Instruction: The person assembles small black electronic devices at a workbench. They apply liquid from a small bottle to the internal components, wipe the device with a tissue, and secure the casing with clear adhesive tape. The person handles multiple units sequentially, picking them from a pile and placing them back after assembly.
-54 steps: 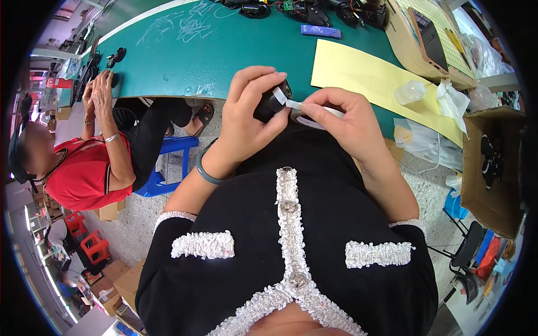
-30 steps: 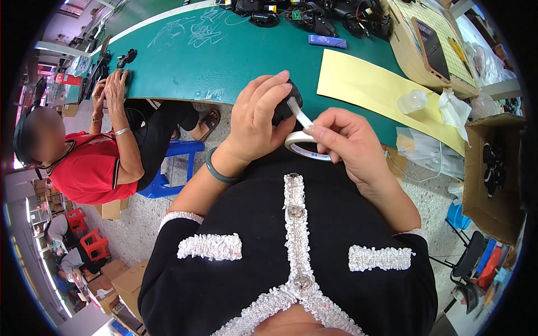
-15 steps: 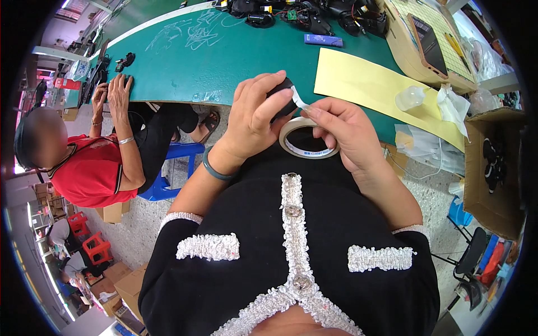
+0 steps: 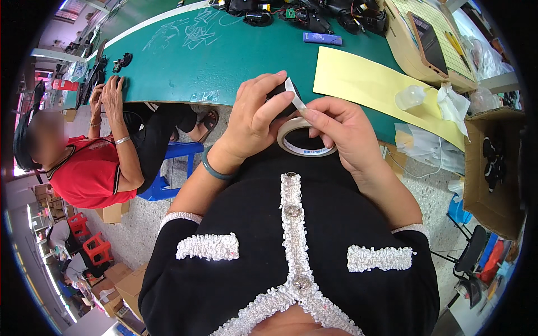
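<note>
Tape roll is now showing its ring more squarely than a second ago, dangling below the right hand, whose fingers are pinching its white strip; taping is evidently continuing. Left hand is wrapping a rounded black part, strip crossing its edge, before the green bench.

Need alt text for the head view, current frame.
A person's left hand grips a black object while the right hand pinches a white tape strip touching it, with a tape roll just below. Ahead is a green table with a yellow sheet; a red-shirted co-worker sits at left.
</note>
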`<state>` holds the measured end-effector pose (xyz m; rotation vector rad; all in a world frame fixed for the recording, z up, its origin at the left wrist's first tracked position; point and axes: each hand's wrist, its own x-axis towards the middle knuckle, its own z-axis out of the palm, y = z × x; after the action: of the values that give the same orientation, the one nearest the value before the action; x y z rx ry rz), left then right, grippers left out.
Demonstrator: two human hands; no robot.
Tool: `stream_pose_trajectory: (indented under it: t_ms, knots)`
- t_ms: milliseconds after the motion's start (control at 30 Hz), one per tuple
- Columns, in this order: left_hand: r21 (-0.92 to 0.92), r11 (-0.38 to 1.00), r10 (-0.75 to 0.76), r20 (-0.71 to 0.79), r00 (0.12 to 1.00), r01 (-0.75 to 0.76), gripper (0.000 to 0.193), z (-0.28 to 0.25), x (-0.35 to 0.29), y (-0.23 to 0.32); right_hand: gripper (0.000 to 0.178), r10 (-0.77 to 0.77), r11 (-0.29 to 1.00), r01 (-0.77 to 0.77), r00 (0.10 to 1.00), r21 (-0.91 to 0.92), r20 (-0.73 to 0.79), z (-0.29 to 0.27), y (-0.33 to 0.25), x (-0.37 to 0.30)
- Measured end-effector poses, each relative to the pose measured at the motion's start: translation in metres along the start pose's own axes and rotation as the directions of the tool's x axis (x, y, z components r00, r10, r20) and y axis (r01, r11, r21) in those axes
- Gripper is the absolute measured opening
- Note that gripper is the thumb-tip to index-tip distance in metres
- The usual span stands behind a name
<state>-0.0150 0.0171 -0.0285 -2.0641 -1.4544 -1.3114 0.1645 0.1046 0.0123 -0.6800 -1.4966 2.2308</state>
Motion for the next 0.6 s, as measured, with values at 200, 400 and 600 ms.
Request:
stream_pose_trajectory:
  t_ms: [200, 400, 600]
  knots:
    - [0.028, 0.999, 0.019, 0.014, 1.000, -0.020, 0.068, 0.0001, -0.0018, -0.0016, 0.018, 0.034, 0.999, -0.033, 0.999, 0.012, -0.002, 0.0001, 0.0003, 0.0036]
    - [0.036, 0.999, -0.012, 0.040, 0.999, 0.010, 0.061, -0.0008, -0.0024, 0.0000, 0.019, 0.058, 0.998, -0.058, 0.998, 0.007, -0.015, 0.0005, 0.0030, 0.0055]
    - [0.079, 0.995, -0.056, 0.041, 0.998, 0.053, 0.057, -0.0025, 0.0020, 0.0009, 0.021, 0.099, 0.994, -0.101, 0.994, -0.036, -0.038, 0.0013, 0.0003, 0.0065]
